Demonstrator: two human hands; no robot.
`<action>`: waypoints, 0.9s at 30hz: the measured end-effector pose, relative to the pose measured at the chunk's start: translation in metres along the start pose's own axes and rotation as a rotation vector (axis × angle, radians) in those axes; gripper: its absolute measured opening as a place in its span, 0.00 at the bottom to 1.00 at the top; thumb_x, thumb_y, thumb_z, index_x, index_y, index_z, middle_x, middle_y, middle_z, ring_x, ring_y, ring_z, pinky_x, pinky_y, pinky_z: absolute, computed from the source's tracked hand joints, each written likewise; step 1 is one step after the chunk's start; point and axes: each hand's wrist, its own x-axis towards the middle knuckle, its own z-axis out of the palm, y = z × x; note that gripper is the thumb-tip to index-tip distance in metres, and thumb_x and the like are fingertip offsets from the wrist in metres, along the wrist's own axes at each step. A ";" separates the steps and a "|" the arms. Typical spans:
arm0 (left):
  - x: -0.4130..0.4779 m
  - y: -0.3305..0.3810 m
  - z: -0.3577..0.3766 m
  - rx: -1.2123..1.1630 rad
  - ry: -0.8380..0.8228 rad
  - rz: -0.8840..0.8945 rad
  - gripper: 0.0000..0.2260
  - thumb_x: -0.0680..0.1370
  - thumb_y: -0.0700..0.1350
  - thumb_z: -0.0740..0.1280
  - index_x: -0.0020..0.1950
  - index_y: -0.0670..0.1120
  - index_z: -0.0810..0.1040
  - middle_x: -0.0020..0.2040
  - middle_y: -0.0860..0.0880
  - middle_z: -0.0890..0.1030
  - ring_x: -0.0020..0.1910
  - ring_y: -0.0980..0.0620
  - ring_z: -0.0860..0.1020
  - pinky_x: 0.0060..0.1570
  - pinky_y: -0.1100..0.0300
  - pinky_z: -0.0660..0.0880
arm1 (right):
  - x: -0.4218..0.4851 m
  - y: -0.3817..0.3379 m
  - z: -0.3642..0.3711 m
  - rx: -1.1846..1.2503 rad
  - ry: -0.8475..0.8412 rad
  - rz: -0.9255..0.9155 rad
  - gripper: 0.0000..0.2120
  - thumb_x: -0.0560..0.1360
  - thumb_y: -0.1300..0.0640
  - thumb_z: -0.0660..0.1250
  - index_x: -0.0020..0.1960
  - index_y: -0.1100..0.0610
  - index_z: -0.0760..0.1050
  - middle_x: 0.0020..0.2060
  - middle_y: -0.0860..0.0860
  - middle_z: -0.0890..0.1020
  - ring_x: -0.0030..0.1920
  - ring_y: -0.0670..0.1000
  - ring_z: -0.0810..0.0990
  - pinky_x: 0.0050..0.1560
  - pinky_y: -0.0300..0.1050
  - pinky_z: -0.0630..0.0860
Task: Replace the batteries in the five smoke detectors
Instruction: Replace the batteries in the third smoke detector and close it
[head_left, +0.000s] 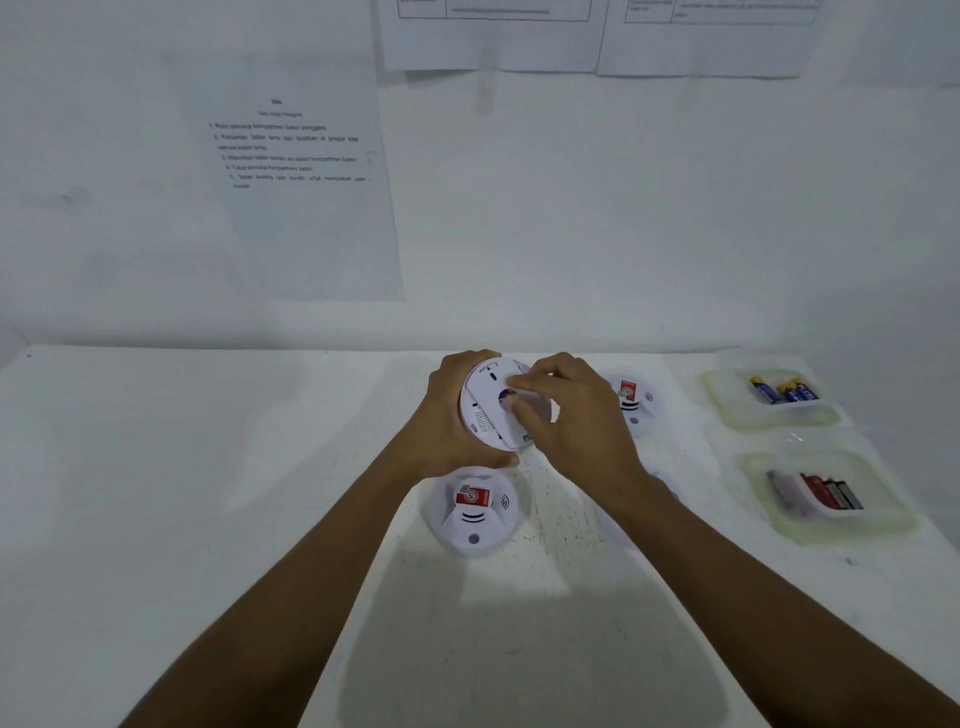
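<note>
Smoke detector (485, 421), back toward me and tilted above the white table (208, 467), is gripped by the rim in my left hand (447, 415) while my right hand (576, 426) pinches a blue battery (506, 396) at its centre.

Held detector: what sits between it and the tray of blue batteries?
In the head view, the right hand and one face-up smoke detector with a red sticker, then bare table.
</note>
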 end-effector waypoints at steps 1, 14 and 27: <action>0.001 0.001 0.002 0.005 -0.004 -0.021 0.42 0.53 0.63 0.77 0.62 0.58 0.64 0.62 0.54 0.72 0.60 0.64 0.71 0.63 0.70 0.67 | 0.000 -0.002 -0.002 -0.013 -0.003 0.012 0.15 0.73 0.49 0.72 0.55 0.55 0.84 0.50 0.52 0.83 0.50 0.52 0.81 0.51 0.46 0.78; 0.008 0.008 0.013 -0.040 0.078 -0.180 0.53 0.46 0.76 0.71 0.62 0.46 0.67 0.51 0.67 0.76 0.49 0.72 0.75 0.61 0.64 0.70 | 0.010 -0.009 -0.012 -0.056 -0.109 0.098 0.26 0.69 0.39 0.74 0.60 0.55 0.82 0.53 0.53 0.84 0.51 0.52 0.81 0.54 0.45 0.76; 0.000 0.022 -0.007 0.146 0.053 -0.080 0.45 0.56 0.52 0.83 0.69 0.54 0.66 0.66 0.55 0.71 0.65 0.56 0.71 0.67 0.56 0.70 | 0.012 -0.019 -0.007 0.147 -0.035 0.247 0.21 0.67 0.42 0.77 0.55 0.53 0.83 0.47 0.49 0.86 0.43 0.47 0.83 0.49 0.47 0.81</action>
